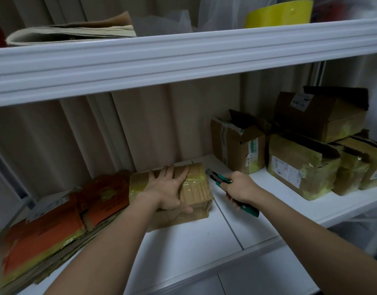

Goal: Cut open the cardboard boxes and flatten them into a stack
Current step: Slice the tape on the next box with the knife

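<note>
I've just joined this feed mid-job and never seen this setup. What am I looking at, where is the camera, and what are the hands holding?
There is no machine: the single picture comes from a camera on a person's head, looking forward and down at bare arms. The left hand presses flat on a taped cardboard box lying on a white shelf. The right hand grips a green utility knife, its tip pointing at the box's right end. To the left lies a stack of flattened boxes. To the right sit several unflattened boxes, some with open flaps.
</note>
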